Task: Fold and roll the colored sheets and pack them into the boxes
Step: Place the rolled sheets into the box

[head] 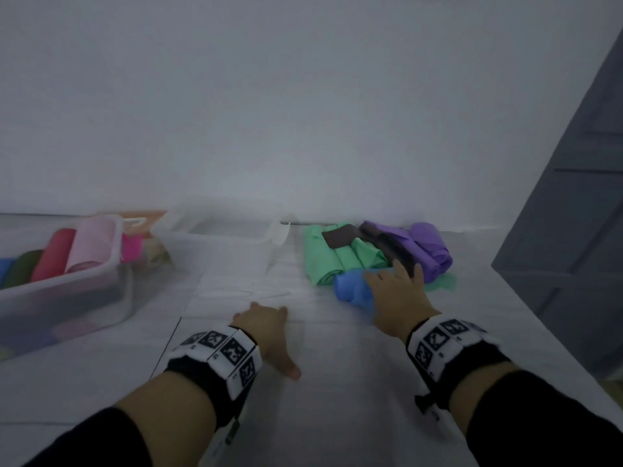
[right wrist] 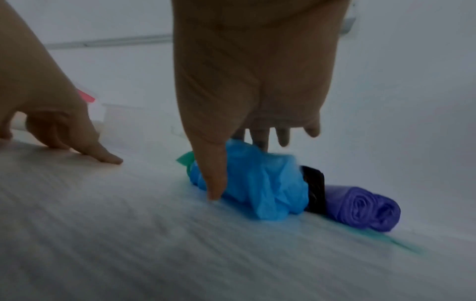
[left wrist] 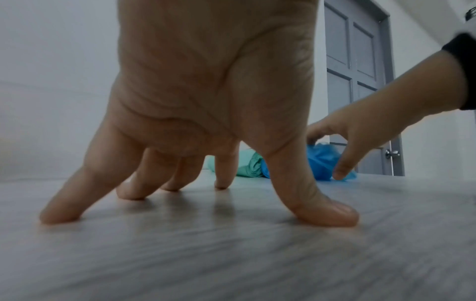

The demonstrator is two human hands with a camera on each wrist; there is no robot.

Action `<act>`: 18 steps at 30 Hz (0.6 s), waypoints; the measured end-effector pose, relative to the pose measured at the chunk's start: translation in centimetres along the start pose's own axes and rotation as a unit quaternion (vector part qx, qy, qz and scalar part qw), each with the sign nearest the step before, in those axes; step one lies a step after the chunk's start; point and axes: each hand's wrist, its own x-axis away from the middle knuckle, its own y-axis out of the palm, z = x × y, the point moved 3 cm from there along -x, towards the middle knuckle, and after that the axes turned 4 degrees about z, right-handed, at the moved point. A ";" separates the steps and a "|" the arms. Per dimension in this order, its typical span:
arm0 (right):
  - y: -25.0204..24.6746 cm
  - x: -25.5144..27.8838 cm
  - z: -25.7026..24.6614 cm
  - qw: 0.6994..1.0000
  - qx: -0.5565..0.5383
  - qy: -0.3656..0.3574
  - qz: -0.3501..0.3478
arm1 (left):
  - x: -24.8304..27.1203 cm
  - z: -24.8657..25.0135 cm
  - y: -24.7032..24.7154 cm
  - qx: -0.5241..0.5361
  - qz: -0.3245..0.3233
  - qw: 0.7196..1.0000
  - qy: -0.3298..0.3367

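A crumpled blue sheet [head: 350, 288] lies on the white surface in front of a pile of green sheets [head: 337, 259], purple rolls [head: 433, 252] and a dark sheet [head: 337, 239]. My right hand [head: 396, 291] grips the blue sheet [right wrist: 265, 183], with the thumb on its near side and the fingers over its far side. My left hand [head: 266, 326] holds nothing; its spread fingertips [left wrist: 332, 218] press on the bare surface to the left. The wrist views are blurred.
A clear box [head: 111, 264] at the left holds pink, red, green and blue rolls. An empty clear box [head: 175, 242] stands at the back centre, with more coloured rolls between the two. A grey door [head: 573, 214] rises at the right.
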 end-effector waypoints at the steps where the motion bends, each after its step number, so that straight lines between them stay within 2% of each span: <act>1: 0.2 -0.2 0.2 1.000 0.001 0.025 -0.003 | 0.0 0.0 -0.1 0.001 0.001 1.000 -0.001; 4: 0.3 -0.5 0.3 0.998 -0.018 0.056 -0.002 | -0.1 0.0 -0.2 0.001 0.006 1.000 0.003; 6: -0.1 -0.7 0.1 0.999 -0.009 0.040 0.005 | -0.3 0.0 -0.1 0.003 0.008 1.000 0.004; 7: -0.4 -0.6 -0.1 1.000 -0.012 0.021 -0.012 | -0.4 -0.1 -0.1 0.002 0.009 1.000 0.002; 9: -0.6 -0.3 -1.4 0.990 -0.046 -0.079 -0.108 | -0.5 -0.1 0.0 0.000 0.013 1.000 -0.002; 10: -0.9 0.1 -2.2 0.974 -0.073 -0.131 -0.168 | -0.6 -0.1 0.0 0.000 0.015 1.000 -0.003; 12: -2.0 0.7 -3.0 0.939 -0.181 -0.170 -0.237 | -0.6 -0.1 0.0 0.003 0.019 1.000 -0.003; 13: -2.9 0.4 -2.9 0.928 -0.260 -0.156 -0.217 | -0.5 -0.2 0.1 0.007 0.021 1.000 -0.006; 14: -3.6 -0.2 -2.5 0.920 -0.332 -0.136 -0.160 | -0.4 -0.3 0.1 0.012 0.022 1.000 -0.011; 15: -4.0 -0.7 -1.8 0.921 -0.359 -0.111 -0.100 | -0.3 -0.4 0.2 0.017 0.023 0.999 -0.015; 16: -3.9 -1.0 -1.3 0.933 -0.340 -0.096 -0.069 | -0.2 -0.5 0.3 0.022 0.023 0.999 -0.019; 18: -2.5 -0.8 -0.9 0.961 -0.235 -0.107 -0.104 | 0.0 -0.6 0.4 0.030 0.025 0.999 -0.021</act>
